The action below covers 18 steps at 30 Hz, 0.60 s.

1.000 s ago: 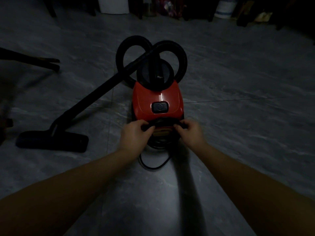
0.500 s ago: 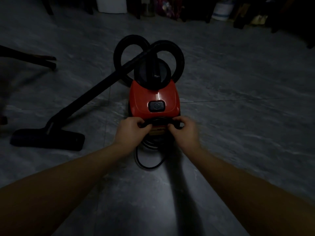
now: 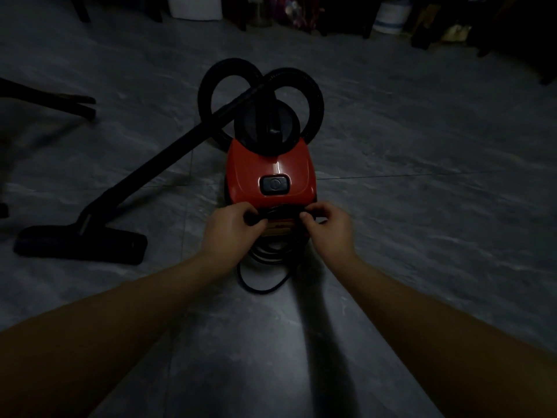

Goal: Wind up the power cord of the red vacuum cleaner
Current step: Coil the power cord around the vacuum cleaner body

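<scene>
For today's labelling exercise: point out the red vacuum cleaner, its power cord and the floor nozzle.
red vacuum cleaner [image 3: 271, 164]: head view, red top shell.
power cord [image 3: 261, 290]: head view, loop on the floor.
floor nozzle [image 3: 81, 244]: head view, black top face.

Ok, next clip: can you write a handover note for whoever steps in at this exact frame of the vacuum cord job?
Left hand: fingers curled round the power cord at the near end of the red vacuum cleaner.
Right hand: pinches the same cord on the other side.
Things: the vacuum stands on the floor, and its wand and floor head lie to its left.
Done: several turns of cord sit bunched just below the hands.
Left: one loose loop lies on the floor nearer the person. Gather it into the bundle. The plug end cannot be made out.
</scene>
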Available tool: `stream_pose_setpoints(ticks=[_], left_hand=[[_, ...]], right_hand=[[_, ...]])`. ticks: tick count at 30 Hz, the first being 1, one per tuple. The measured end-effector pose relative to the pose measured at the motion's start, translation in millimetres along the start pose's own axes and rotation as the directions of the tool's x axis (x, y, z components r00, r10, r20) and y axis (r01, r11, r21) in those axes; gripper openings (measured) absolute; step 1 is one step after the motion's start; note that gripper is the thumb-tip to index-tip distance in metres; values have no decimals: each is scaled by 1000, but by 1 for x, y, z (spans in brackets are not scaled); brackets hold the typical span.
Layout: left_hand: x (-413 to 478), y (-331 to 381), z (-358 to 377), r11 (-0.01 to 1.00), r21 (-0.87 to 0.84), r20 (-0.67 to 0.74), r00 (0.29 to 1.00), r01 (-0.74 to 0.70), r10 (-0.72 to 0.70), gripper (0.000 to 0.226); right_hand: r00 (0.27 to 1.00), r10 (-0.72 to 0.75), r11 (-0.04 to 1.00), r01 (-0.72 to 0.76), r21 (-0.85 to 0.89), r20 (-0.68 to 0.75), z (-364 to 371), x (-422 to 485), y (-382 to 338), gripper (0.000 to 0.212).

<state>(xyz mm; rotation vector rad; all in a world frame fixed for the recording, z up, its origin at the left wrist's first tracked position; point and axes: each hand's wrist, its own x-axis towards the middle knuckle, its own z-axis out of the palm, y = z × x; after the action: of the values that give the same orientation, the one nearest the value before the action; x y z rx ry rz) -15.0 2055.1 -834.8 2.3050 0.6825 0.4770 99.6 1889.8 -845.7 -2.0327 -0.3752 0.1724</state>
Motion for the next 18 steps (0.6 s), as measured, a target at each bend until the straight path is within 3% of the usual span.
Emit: stream_pose_setpoints(ticks=[4, 18], left_hand=[[-7, -4, 0, 997, -4, -5, 997, -74, 74, 18], [-12, -1, 2, 993, -33, -16, 994, -112, 112, 19]], right_hand=[[999, -32, 998, 31, -51, -18, 4, 1, 2, 7], [997, -57, 989, 64, -136, 55, -2, -1, 5, 10]])
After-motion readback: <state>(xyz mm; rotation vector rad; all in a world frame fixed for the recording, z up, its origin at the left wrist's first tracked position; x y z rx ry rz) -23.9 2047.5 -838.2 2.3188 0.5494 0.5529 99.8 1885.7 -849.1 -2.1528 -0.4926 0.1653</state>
